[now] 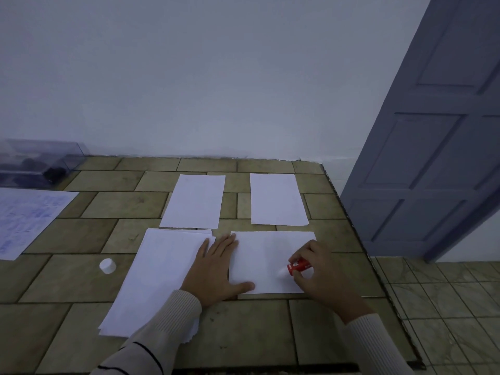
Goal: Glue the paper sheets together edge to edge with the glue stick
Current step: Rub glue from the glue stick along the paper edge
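Glue stick (297,266): red barrel, white tip down on the near sheet (266,255), toward that sheet's right side and close to its front edge. Right hand (319,274) is curled round the barrel, gripping it. Left hand (216,269) lies flat with straight fingers and grasps nothing. It presses across the near sheet's left edge, thumb on the front-left corner.

Step in hand, as I read it: laying glue along an edge strip of the near sheet. To do it well:
- Keep the tip slanted and run 1 even band tight to the edge, no wider than the join needs.
- Use light pressure so the thin paper neither drags nor wrinkles.
- Let the flat hand pin the sheet while the stick travels away from it.
- Have the mating sheet within reach before the glue dries.

Count, outward from the near sheet:
- 1 glue stick.
- 1 stack of paper (157,277) just to its left, partly under the left hand. Number of leaves cannot be told.
- 1 white cap (107,265) standing left of the stack.
- 2 single blank sheets behind it, the far left sheet (193,201) and the far right sheet (277,198), lying apart.
- 1 printed sheet (27,217) well to the left.
- 1 clear box (38,161) behind that.
- 1 tiled worktop (67,280) carrying everything.
- 1 grey door (433,131) to the right.
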